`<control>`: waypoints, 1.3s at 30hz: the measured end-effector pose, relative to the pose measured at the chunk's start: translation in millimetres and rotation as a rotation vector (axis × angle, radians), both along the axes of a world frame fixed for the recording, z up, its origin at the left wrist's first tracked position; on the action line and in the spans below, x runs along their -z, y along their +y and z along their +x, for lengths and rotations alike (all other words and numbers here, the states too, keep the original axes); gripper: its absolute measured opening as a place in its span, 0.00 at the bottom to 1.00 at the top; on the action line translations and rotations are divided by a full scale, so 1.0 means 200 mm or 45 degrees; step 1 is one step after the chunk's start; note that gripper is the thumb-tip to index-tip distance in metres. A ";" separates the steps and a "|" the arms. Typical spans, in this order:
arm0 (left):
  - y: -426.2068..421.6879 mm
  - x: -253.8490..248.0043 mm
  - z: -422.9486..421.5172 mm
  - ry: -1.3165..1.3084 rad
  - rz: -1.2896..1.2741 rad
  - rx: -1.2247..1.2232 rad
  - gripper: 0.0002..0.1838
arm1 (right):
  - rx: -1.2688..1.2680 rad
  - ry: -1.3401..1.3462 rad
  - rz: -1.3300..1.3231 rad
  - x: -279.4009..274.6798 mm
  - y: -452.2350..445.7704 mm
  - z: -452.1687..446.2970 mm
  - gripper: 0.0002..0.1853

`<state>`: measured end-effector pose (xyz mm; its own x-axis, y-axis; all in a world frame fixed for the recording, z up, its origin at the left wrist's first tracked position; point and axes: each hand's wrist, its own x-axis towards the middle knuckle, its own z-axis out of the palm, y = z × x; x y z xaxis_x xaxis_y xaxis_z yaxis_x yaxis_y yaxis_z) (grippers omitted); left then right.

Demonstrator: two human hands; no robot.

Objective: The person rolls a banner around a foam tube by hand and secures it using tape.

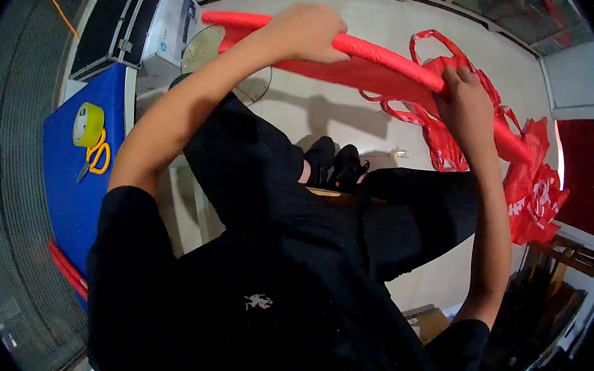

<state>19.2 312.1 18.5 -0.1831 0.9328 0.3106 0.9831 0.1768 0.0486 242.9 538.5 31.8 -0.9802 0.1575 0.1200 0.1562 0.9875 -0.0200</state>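
Observation:
A long red plastic sheet (387,62), its upper edge thick and rolled like a tube, stretches across in front of me above my knees. My left hand (308,33) is closed around the rolled edge left of its middle. Farther right, my right hand (465,105) grips the same edge, with its fingers wrapped over the top. The thinner part of the sheet hangs below the roll between my hands. Just beyond and below my right hand, red plastic bags (448,139) with loop handles lie on the floor, partly hidden by the sheet and my arm.
On my left, a blue surface (71,196) bears a roll of yellow-green tape (89,125) and orange-handled scissors (97,157). A black case (116,25) and a white box (172,23) stand behind it. More crumpled red plastic (534,208) lies at right. A cardboard box (432,324) sits by my right elbow.

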 end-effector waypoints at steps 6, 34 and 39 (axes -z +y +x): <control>0.02 0.05 0.11 -0.197 -0.236 -0.203 0.24 | -0.030 0.005 -0.068 0.01 0.00 0.02 0.16; -0.32 0.04 -0.06 -0.584 -0.450 -0.286 0.18 | 0.352 0.152 -0.765 -0.05 0.50 0.59 0.19; -0.39 0.09 -0.07 -0.629 -0.287 -0.178 0.17 | 0.794 1.027 -1.593 0.04 0.42 0.66 0.13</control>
